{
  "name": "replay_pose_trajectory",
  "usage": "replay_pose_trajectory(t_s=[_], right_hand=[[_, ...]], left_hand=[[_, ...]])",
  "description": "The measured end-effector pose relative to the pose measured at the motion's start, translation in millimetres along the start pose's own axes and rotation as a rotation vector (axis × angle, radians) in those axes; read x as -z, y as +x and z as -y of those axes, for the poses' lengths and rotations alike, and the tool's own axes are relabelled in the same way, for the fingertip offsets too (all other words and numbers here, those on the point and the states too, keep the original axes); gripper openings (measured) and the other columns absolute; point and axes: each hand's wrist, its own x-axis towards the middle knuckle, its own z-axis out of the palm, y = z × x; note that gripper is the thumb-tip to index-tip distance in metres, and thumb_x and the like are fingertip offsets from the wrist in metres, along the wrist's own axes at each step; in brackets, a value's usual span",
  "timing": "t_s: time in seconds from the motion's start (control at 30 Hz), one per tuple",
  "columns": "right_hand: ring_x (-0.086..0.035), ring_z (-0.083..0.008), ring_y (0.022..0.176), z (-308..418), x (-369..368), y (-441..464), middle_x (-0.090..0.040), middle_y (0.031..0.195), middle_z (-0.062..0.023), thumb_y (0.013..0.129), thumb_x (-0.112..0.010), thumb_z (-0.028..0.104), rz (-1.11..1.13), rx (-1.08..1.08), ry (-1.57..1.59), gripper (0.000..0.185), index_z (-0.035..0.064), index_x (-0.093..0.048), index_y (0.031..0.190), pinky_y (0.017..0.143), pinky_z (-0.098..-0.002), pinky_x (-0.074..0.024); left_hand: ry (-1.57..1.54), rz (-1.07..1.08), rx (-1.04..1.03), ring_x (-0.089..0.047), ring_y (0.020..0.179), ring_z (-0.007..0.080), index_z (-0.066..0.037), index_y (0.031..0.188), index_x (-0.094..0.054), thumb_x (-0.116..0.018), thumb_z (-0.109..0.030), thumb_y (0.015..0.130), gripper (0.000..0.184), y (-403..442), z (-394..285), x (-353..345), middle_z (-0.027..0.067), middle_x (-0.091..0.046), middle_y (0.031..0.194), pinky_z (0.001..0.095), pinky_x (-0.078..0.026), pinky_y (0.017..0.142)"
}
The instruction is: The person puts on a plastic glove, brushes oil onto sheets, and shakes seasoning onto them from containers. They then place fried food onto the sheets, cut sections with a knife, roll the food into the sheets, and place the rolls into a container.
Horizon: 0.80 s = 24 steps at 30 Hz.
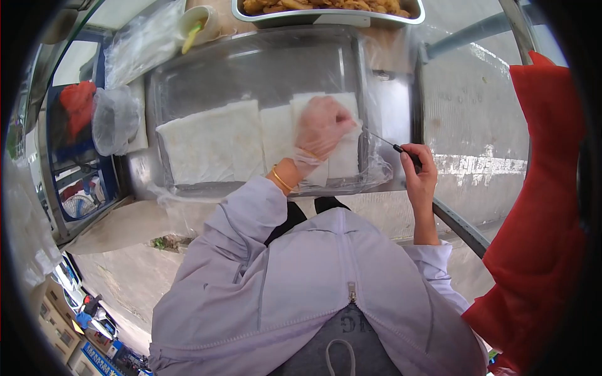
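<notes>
My left hand [323, 125], in a clear plastic glove, is curled closed over the right part of the white sheets [213, 141]. Its fingers face the right side, and whatever they pinch is hidden. Those sheets look soft and flat, lying side by side and partly overlapping in a plastic-lined metal tray [251, 69]. Bare and to the right of the tray, my right hand [419, 166] grips the black handle of a thin-bladed knife [397, 148]. The narrow metal part points up and left toward my left fingertips; I cannot tell whether it touches them.
Beyond the tray stands a metal pan of browned food pieces [326, 7]. A white cup [204, 24] with a yellow-green handle sits at the back left, beside plastic bags [135, 53]. Red cloth [539, 207] hangs at the right. A metal frame bar [461, 225] runs beside my right arm.
</notes>
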Motion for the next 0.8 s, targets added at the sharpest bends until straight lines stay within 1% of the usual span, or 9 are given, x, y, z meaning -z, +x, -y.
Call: replay_pose_trajectory(t_s=[0.1,0.2,0.27,0.3,0.5,0.57,0.7,0.77,0.8], right_hand=[[-0.059,-0.0172,0.078,19,-17,18,-0.06,0.092,-0.0068,0.087,-0.065,0.004,0.018,0.097,-0.131,0.013,0.0035,-0.066,0.099,0.07,-0.0283,-0.0467],[-0.06,-0.0227,0.08,24,-27,29,-0.06,0.092,-0.0092,0.086,-0.066,0.004,0.048,0.189,-0.369,0.013,0.0055,-0.066,0.099,0.071,-0.0328,-0.0483],[-0.06,-0.026,0.082,23,-23,25,-0.059,0.091,-0.0107,0.085,-0.066,0.005,0.059,0.116,-0.362,0.014,0.0066,-0.066,0.099,0.072,-0.0357,-0.0488],[-0.06,-0.0255,0.081,23,-21,24,-0.059,0.091,-0.0101,0.085,-0.066,0.004,0.053,0.087,-0.339,0.014,0.0059,-0.066,0.099,0.072,-0.0349,-0.0488],[-0.059,-0.0271,0.082,32,-24,33,-0.058,0.089,-0.0097,0.084,-0.066,0.003,-0.048,0.228,-0.328,0.015,0.0059,-0.065,0.099,0.072,-0.0365,-0.0483],[-0.059,-0.0281,0.083,32,-30,37,-0.058,0.089,-0.0099,0.083,-0.066,0.004,-0.035,0.235,-0.406,0.015,0.0062,-0.065,0.098,0.072,-0.0377,-0.048],[-0.059,-0.0305,0.084,31,-32,41,-0.058,0.089,-0.0104,0.083,-0.067,0.006,-0.031,0.255,-0.492,0.013,0.0067,-0.065,0.097,0.072,-0.0402,-0.0471],[-0.058,-0.0304,0.084,30,-33,41,-0.058,0.088,-0.0103,0.084,-0.066,0.007,-0.023,0.262,-0.494,0.013,0.0067,-0.065,0.097,0.072,-0.0402,-0.0471],[-0.058,-0.0304,0.084,29,-34,42,-0.058,0.088,-0.0102,0.084,-0.066,0.007,-0.095,0.242,-0.466,0.013,0.0067,-0.065,0.096,0.072,-0.0402,-0.0471]], left_hand=[[-0.098,0.024,0.285,-0.054,0.092,0.0264,-0.01,0.087,-0.063,-0.075,-0.025,0.071,0.025,37,6,13,0.0058,-0.059,0.093,0.0382,-0.044,0.082],[0.332,-0.23,0.1,-0.055,0.097,0.0293,-0.01,0.088,-0.063,-0.075,-0.024,0.073,0.024,40,16,4,0.0091,-0.06,0.096,0.0374,-0.045,0.084],[0.374,0.068,-0.308,-0.055,0.102,0.0323,-0.009,0.088,-0.065,-0.073,-0.028,0.076,0.024,20,5,7,0.0125,-0.059,0.101,0.0364,-0.046,0.088],[0.378,0.069,-0.316,-0.055,0.102,0.0323,-0.009,0.088,-0.065,-0.073,-0.028,0.076,0.024,12,10,0,0.0125,-0.059,0.101,0.0364,-0.046,0.088],[0.027,0.513,0.376,-0.054,0.105,0.0299,-0.006,0.104,-0.059,-0.072,-0.04,0.073,0.048,32,1,3,0.0149,-0.056,0.106,0.0382,-0.045,0.09],[0.449,0.33,0.275,-0.058,0.098,0.0313,-0.004,0.102,-0.059,-0.072,-0.043,0.072,0.05,34,-7,8,0.0156,-0.055,0.105,0.0389,-0.047,0.084],[0.513,0.004,-0.131,-0.06,0.09,0.0343,-0.005,0.094,-0.065,-0.074,-0.038,0.072,0.04,31,3,10,0.0166,-0.054,0.106,0.0413,-0.05,0.08],[0.366,0.499,-0.02,-0.058,0.097,0.0323,-0.006,0.094,-0.064,-0.076,-0.039,0.071,0.042,28,20,0,0.0146,-0.054,0.103,0.0401,-0.05,0.082],[0.373,0.5,-0.024,-0.058,0.097,0.0323,-0.006,0.094,-0.064,-0.076,-0.039,0.071,0.042,35,22,5,0.0146,-0.054,0.103,0.0401,-0.05,0.082]])
